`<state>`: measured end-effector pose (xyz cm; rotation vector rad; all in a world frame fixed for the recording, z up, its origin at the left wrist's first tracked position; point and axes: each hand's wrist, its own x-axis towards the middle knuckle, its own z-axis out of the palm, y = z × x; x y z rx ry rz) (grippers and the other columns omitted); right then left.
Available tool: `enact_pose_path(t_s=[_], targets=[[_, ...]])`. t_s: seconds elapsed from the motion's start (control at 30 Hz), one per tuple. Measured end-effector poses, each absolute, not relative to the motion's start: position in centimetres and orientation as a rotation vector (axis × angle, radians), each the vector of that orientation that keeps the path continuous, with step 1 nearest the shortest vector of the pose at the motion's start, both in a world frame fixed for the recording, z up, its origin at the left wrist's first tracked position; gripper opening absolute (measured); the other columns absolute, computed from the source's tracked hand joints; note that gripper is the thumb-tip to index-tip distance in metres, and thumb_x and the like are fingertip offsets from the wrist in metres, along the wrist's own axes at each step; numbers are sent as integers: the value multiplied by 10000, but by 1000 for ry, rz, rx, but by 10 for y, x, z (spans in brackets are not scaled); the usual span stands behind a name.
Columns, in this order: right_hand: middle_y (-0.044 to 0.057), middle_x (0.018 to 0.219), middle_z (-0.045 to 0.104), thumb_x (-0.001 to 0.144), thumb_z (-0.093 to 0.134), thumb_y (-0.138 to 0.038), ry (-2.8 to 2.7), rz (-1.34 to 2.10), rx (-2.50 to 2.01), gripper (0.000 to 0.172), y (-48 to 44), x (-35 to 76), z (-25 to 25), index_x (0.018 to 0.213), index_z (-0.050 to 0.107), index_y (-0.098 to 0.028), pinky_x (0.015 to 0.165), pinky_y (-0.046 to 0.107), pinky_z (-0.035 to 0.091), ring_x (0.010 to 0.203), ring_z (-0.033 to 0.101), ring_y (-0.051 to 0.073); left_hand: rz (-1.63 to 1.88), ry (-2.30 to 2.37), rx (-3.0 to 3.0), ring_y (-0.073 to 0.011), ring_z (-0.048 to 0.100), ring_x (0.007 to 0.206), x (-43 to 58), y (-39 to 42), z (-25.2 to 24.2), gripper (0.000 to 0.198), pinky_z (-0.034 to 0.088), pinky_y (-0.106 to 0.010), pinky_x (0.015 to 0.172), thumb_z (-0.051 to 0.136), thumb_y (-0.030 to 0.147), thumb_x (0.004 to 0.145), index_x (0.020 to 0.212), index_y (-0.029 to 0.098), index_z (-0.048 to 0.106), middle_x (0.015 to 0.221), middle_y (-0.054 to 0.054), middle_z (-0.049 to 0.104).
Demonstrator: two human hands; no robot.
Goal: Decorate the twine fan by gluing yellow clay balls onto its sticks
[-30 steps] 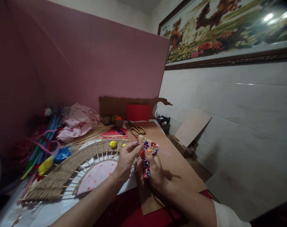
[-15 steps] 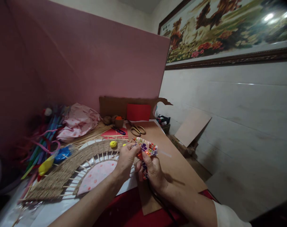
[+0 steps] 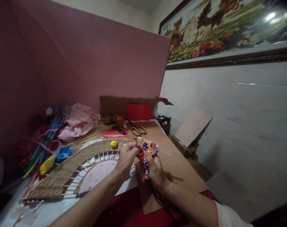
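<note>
My right hand [image 3: 156, 170] is closed around the handle of a flower-patterned glue gun [image 3: 150, 147], which has an orange trigger and a small lit red light. Its orange nozzle points up and to the left. My left hand [image 3: 128, 159] pinches at the front of the gun, just below the nozzle; a small purple-patterned bit shows at the fingertips, too small to name. A dark cord hangs below my right hand. Under my left forearm lies a fan-shaped woven piece [image 3: 55, 167] of brown cord on thin sticks, with a pink dotted half-round centre [image 3: 98, 176].
Gold-handled scissors [image 3: 138, 130] and a dark blue cutter [image 3: 119, 130] lie behind my hands. A brown board [image 3: 178, 167] covers the right side. Yellow lumps [image 3: 114, 144], a blue packet [image 3: 62, 154], pink cloth [image 3: 79, 121] and coloured strips [image 3: 42, 148] lie to the left.
Both hands and the glue gun stay in nearly the same place. The gun has shifted very slightly, and more of its patterned handle shows. The view has drifted a little.
</note>
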<state>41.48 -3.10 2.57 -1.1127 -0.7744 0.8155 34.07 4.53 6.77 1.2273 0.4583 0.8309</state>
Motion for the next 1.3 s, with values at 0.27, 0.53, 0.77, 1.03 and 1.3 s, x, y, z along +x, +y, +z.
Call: enact_pose_path(t_s=[0.27, 0.53, 0.77, 1.03, 1.3], targets=[[6, 384, 533, 822, 475, -627, -806, 830, -1085, 543, -34, 413, 30, 677, 610, -122, 303, 188, 313, 275, 457, 96, 732, 432, 1123, -107, 498, 406, 340, 44, 69, 192, 379, -235, 431, 717, 311, 644, 665, 153, 610, 549, 5, 579], [11, 482, 598, 784, 504, -656, -785, 836, -1096, 552, -33, 412, 28, 754, 602, -114, 282, 175, 323, 261, 454, 77, 802, 450, 1185, -120, 560, 531, 341, 45, 68, 121, 418, -225, 529, 672, 243, 662, 635, 140, 613, 587, -2, 594], [14, 463, 584, 806, 494, -634, -794, 845, -1101, 541, -33, 414, 27, 682, 578, -114, 275, 172, 312, 257, 450, 77, 819, 508, 1248, -112, 541, 562, 342, 48, 67, 71, 416, -227, 581, 598, 178, 658, 600, 138, 609, 597, -13, 608], [12, 460, 588, 832, 494, -589, -817, 826, -1064, 498, -33, 410, 30, 743, 624, -117, 280, 176, 290, 266, 446, 80, 796, 467, 1238, -111, 480, 422, 340, 42, 70, 73, 364, -224, 438, 594, 181, 621, 551, 162, 582, 488, 14, 556], [19, 380, 524, 825, 462, -636, -800, 834, -1081, 611, -33, 415, 28, 523, 571, -117, 289, 168, 286, 255, 441, 74, 785, 390, 1192, -124, 562, 572, 340, 42, 66, 158, 434, -226, 575, 668, 284, 691, 669, 138, 613, 612, -16, 598]])
